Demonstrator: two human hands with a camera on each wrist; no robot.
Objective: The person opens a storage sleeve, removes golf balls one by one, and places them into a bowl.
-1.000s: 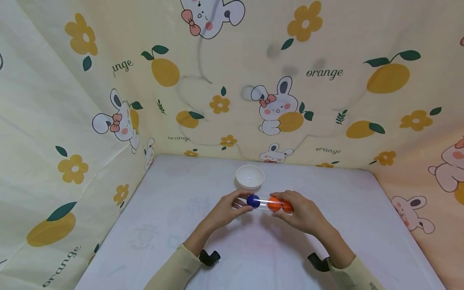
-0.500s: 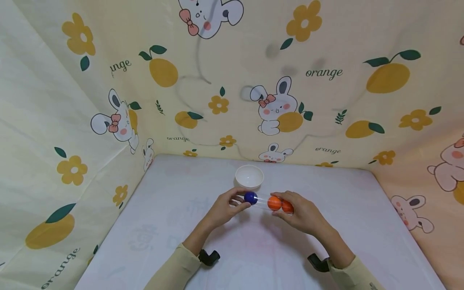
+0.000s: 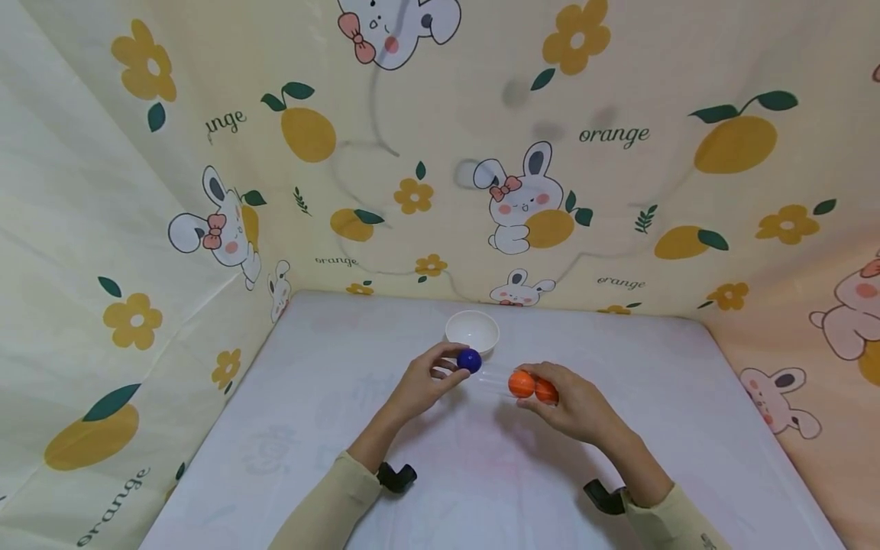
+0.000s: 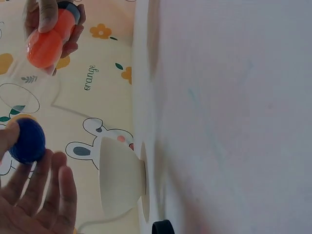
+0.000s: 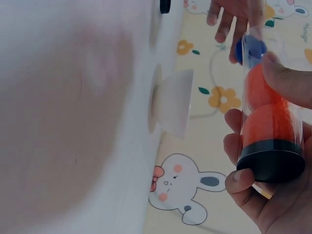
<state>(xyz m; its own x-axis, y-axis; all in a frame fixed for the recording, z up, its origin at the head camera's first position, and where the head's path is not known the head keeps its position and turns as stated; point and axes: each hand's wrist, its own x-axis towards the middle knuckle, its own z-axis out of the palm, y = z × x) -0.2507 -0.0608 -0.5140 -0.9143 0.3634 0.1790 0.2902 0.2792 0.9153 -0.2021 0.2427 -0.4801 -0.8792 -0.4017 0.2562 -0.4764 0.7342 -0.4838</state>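
Note:
My left hand (image 3: 422,386) pinches a dark blue ball (image 3: 469,361) between thumb and fingertips. In the left wrist view, that ball (image 4: 28,141) is just outside the open end of a clear tube (image 4: 36,80). My right hand (image 3: 577,405) grips this tube around its other end, where a black cap (image 5: 270,165) closes it. Inside, two orange balls lie one behind the other, the first orange ball (image 3: 521,384) nearer the opening and the second orange ball (image 3: 546,391) partly hidden by my fingers. The tube is held above the table, lying nearly sideways.
A white bowl (image 3: 474,328) stands on the white-covered table (image 3: 330,351) just beyond my hands. Printed cloth walls (image 3: 426,114) rise at the back and both sides. Black camera mounts (image 3: 397,478) stick out from my wrists.
The blue ball has come out of the tube's open end, drawn left and slightly away from me by my left hand. My right hand, the tube and the orange balls have barely moved.

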